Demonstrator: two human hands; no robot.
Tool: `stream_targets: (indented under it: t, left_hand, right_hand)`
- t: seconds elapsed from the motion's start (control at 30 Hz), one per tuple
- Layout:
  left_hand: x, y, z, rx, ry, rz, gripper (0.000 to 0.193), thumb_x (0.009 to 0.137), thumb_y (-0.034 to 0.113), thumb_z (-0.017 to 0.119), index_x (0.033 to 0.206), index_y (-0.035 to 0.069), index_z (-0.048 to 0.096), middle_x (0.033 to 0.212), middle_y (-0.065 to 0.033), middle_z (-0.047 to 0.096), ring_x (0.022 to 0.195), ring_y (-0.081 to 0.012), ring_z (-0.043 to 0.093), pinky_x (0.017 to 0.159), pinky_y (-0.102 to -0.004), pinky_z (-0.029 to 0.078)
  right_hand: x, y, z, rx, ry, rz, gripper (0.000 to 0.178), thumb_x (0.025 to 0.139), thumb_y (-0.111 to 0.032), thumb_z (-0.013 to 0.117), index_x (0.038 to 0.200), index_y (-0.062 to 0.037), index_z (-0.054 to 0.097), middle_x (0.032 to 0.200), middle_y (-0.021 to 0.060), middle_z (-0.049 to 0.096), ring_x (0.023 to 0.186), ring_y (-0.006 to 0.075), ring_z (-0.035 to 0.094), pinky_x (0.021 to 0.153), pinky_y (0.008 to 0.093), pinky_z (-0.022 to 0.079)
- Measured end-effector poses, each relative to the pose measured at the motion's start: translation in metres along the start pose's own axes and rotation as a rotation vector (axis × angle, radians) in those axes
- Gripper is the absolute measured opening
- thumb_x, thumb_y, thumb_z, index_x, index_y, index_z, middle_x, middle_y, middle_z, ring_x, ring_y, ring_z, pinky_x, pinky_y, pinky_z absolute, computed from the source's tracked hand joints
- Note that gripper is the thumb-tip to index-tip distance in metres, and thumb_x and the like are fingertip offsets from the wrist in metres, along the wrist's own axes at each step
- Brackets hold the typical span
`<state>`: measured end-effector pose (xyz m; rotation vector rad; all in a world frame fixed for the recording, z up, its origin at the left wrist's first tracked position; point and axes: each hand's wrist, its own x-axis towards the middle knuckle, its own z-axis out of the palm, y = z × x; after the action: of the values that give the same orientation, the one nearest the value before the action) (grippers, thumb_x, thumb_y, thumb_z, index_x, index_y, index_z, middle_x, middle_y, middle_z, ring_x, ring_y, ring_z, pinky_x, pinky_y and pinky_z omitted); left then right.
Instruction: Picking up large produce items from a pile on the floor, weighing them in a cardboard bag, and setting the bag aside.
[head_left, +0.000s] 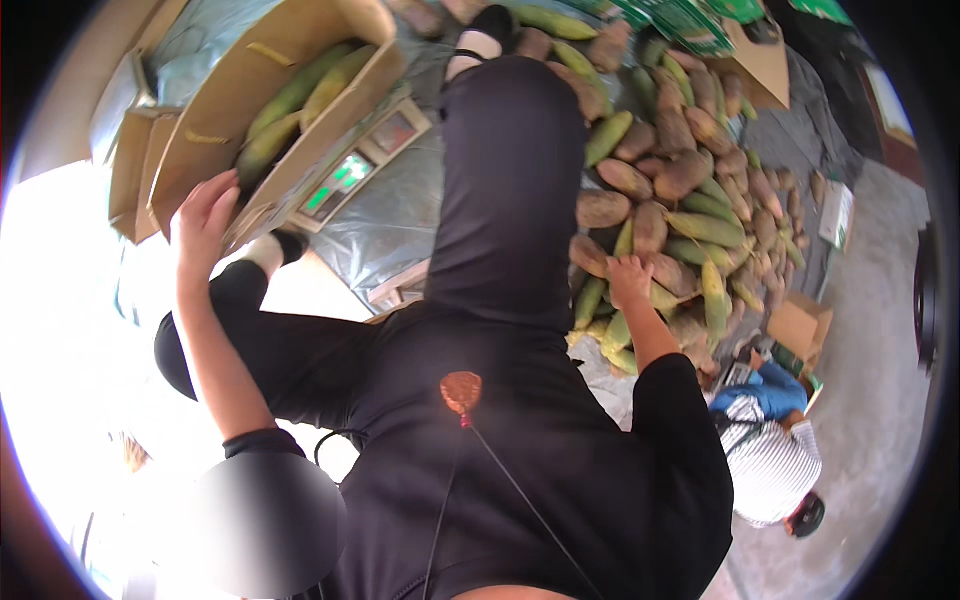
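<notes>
Cardboard box (215,120) edge under left hand (203,222); right hand (629,281) on corn pile (690,180).

Grey concrete floor (880,330), grey tarp (395,215) spread underneath, harsh daylight at left

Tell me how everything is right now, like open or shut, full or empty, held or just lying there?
Cardboard box: open, tilted, corn ears inside.
Left hand: gripping the box's edge.
Right hand: resting on the corn pile, fingers curled; whether it grips an ear is unclear.
Corn pile: heaped loose on the ground sheet.
Scale: display lit green.
Small box: flaps open.
Other person: crouched beside the pile.
</notes>
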<state>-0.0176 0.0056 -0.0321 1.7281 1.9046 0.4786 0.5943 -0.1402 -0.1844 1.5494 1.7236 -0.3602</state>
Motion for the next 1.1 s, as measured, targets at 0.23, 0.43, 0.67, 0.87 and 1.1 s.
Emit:
stream_targets:
  t: [0.23, 0.43, 0.67, 0.87, 1.1]
  left_hand:
    - [-0.004, 0.004, -0.004, -0.042, 0.058, -0.025, 0.025, 0.085, 0.014, 0.065, 0.107, 0.003, 0.066, 0.095, -0.0093, 0.068, 0.085, -0.0161, 0.066, 0.077, -0.0261, 0.05]
    - [-0.011, 0.004, -0.008, -0.088, 0.062, -0.055, 0.026, 0.085, 0.015, 0.065, 0.108, 0.002, 0.066, 0.096, -0.0097, 0.067, 0.087, -0.0173, 0.065, 0.078, -0.0276, 0.049]
    - [-0.012, 0.004, -0.013, -0.092, 0.094, -0.038, 0.027, 0.084, 0.016, 0.065, 0.106, 0.001, 0.066, 0.093, -0.0104, 0.066, 0.082, -0.0194, 0.064, 0.075, -0.0292, 0.049]
    - [-0.014, 0.002, -0.017, -0.085, 0.09, -0.057, 0.026, 0.085, 0.014, 0.065, 0.106, 0.001, 0.066, 0.093, -0.0098, 0.065, 0.083, -0.0191, 0.063, 0.075, -0.0291, 0.049]
    - [-0.014, 0.003, -0.025, -0.033, 0.09, -0.078, 0.026, 0.086, 0.012, 0.063, 0.109, 0.0, 0.064, 0.097, -0.0104, 0.066, 0.091, -0.0188, 0.064, 0.079, -0.0287, 0.049]
  right_hand:
    - [0.016, -0.005, -0.001, -0.005, -0.155, 0.086, 0.046, 0.077, -0.012, 0.068, 0.118, -0.0169, 0.05, 0.115, 0.0049, 0.055, 0.117, 0.0261, 0.049, 0.097, 0.0463, 0.037]
    - [0.006, 0.008, -0.04, 0.334, 0.053, 0.148, 0.045, 0.072, -0.008, 0.073, 0.111, -0.01, 0.049, 0.114, 0.0083, 0.057, 0.108, 0.0316, 0.055, 0.089, 0.0427, 0.044]
    - [0.029, 0.026, -0.084, 1.23, 0.493, 0.093, 0.045, 0.072, 0.001, 0.071, 0.112, -0.0017, 0.052, 0.105, 0.0105, 0.056, 0.098, 0.0217, 0.055, 0.083, 0.031, 0.043]
    - [0.033, 0.024, -0.231, 1.39, 0.917, -0.168, 0.045, 0.08, 0.004, 0.065, 0.12, 0.0012, 0.046, 0.113, 0.0117, 0.056, 0.103, 0.0181, 0.055, 0.09, 0.0295, 0.043]
    - [0.017, -0.002, -0.374, 1.433, 1.218, -0.55, 0.042, 0.085, 0.002, 0.063, 0.122, 0.0046, 0.043, 0.121, 0.0159, 0.053, 0.111, 0.0224, 0.053, 0.097, 0.0394, 0.043]
